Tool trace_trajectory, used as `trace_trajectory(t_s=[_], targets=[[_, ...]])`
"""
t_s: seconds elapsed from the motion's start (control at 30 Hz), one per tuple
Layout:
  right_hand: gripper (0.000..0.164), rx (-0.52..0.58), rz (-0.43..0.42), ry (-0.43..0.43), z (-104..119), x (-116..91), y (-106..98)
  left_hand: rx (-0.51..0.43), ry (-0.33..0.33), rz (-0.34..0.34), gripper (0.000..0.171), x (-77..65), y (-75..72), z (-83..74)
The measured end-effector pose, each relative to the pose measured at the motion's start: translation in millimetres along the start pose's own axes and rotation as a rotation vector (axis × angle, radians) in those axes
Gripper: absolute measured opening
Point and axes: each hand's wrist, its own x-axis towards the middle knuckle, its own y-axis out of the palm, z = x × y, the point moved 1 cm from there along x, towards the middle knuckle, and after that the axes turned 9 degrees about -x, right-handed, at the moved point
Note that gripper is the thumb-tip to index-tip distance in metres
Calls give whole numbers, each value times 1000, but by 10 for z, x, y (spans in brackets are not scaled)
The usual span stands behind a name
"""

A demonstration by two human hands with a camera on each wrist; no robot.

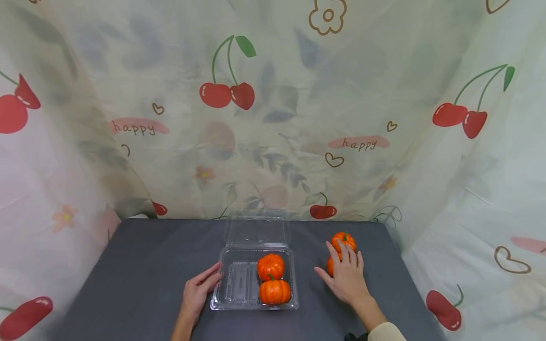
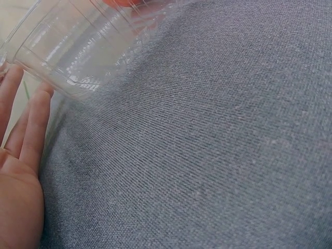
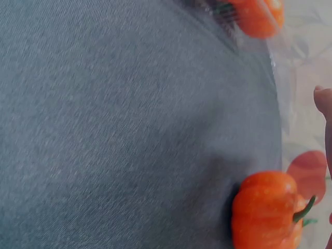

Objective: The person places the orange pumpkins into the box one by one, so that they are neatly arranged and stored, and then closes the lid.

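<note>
A clear plastic clamshell box [image 1: 239, 306] lies with its lid [image 1: 258, 231] folded back. In its right half sit two small orange pumpkins, a rear one [image 1: 270, 266] and a front one [image 1: 275, 292]; the left half holds nothing. My left hand [image 1: 194, 296] touches the box's left side, its fingers nearly straight in the left wrist view. To the right of the box, my right hand [image 1: 349, 279] hovers with spread fingers over a near pumpkin [image 1: 330, 266], partly covering it. Just behind stands another pumpkin [image 1: 341, 238]. Whether the fingers touch either is unclear.
A dark grey cloth covers the table [image 1: 145, 274]. Printed curtains [image 1: 273, 142] with cherries and hearts hang behind and at both sides. A small black object [image 1: 356, 336] shows beside the right sleeve [image 1: 386, 332] at the front edge.
</note>
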Motion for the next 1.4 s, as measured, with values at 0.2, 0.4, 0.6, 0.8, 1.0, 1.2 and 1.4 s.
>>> trace_trajectory(t_s=[0.2, 0.4, 0.6, 0.8, 1.0, 1.2, 1.4], targets=[[84, 12, 12, 40, -147, -47, 52, 2, -8, 4, 49, 2, -4, -3], [82, 35, 50, 68, -274, -84, 92, 6, -7, 8, 49, 8, -2, -6], [81, 83, 77, 91, -355, -128, 153, 12, -7, 3, 49, 13, -10, -16], [78, 157, 94, 111, -404, -163, 198, 13, -9, -3, 48, 1, -21, -9], [72, 194, 81, 110, -446, -193, 245, 20, -22, -11, 48, 2, -15, -5], [70, 219, 105, 129, -470, -223, 292, 25, -29, -14, 48, -8, -5, -10], [67, 227, 101, 134, -454, -217, 306, 22, -15, -8, 49, -5, 0, -21]])
